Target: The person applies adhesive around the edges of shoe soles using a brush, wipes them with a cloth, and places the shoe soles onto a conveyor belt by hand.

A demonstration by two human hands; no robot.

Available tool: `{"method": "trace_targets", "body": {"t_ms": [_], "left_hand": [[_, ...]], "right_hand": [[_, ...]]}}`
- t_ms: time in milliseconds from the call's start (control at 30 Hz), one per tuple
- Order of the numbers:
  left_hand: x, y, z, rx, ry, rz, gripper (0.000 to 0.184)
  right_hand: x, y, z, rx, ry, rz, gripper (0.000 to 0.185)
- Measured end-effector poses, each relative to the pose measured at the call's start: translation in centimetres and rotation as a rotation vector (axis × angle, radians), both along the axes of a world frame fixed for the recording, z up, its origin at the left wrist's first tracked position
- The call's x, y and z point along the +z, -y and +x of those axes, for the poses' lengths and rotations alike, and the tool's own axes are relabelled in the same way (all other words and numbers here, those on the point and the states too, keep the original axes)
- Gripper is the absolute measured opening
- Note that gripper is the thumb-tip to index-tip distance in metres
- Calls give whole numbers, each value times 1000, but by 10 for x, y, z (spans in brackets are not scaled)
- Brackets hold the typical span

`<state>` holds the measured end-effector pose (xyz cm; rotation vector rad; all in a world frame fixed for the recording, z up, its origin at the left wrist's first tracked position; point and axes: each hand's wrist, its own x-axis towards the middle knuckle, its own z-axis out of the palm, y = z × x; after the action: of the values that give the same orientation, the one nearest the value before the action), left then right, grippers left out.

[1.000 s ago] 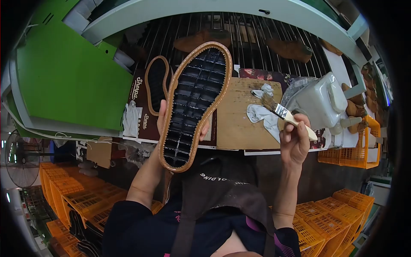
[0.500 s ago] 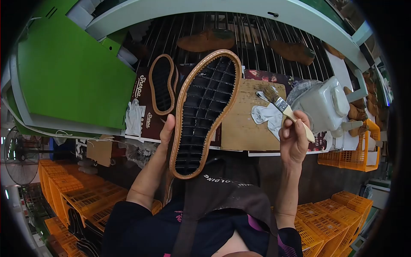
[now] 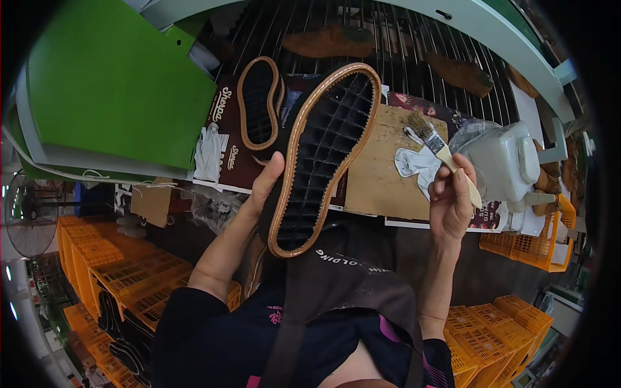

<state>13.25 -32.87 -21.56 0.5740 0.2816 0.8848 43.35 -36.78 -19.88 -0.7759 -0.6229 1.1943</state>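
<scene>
Left hand [image 3: 266,184] holds the sole [image 3: 331,155] at its left edge, thumb at the side, remaining fingers hidden behind. Sole lies between the hands, tilted, black grid facing the camera, its lower end before the apron [image 3: 352,284]. Right hand [image 3: 453,204] grips the brush [image 3: 441,150] by its handle, bristles upward, well apart from the sole.

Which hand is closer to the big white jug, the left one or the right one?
Right. The right hand, holding the brush, is near the jug, just left of it in the picture. The left hand is much farther left, holding the sole.
</scene>
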Motion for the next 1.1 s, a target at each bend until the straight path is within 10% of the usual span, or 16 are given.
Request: {"method": "trace_targets", "body": {"t_ms": [567,933,1100], "left_hand": [[3,0,7,11,104,-178,62],[5,9,10,-107,-63,-110,55],[11,12,12,-107,-221,-59,65]], "right_hand": [[1,0,3,-1,18,92,31],[25,-53,-48,-263,1020,349,43],[23,-66,-67,-184,923,263,53]]}}
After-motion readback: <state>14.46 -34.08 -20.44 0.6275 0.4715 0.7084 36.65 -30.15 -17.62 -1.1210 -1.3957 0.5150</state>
